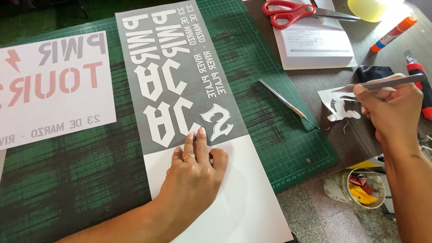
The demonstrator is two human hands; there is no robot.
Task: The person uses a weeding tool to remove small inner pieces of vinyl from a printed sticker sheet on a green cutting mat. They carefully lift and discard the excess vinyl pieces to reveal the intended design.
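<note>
1. The right hand [389,110] has its grip pinched shut on a pair of tweezers [382,83], thumb and fingers pressed together around the handle. The metal tips point left, away from the wrist.
2. Just under that grip lies a scrap of peeled film [338,105], curled and cut into odd shapes, resting on the bare table [342,144]. The tweezers sit right above it, so the scrap seems to be what they are touching or dropping, though I cannot tell whether the tips hold it.
3. The left hand [193,173] does not pinch anything. Its fingers are spread flat and pressed down on a long grey sheet [180,85] with white mirrored letters, probably to keep it from sliding.
4. The fingertips rest where the grey layer ends and the white backing begins, just below the last letters.
5. The sheet lies on a green cutting mat [279,130], which sits between the two hands.
6. A thin metal pick [288,104] lies on the mat left of the right grip, within easy reach.
7. Beyond the right grip are red scissors [292,12] on a white pad [317,47], a glue stick [392,33] and a red knife [420,83] beside the knuckles.
8. Below the right wrist stands a cup [360,189] filled with scraps.
9. Far left of the pressing hand lies a white poster [54,90].
</note>
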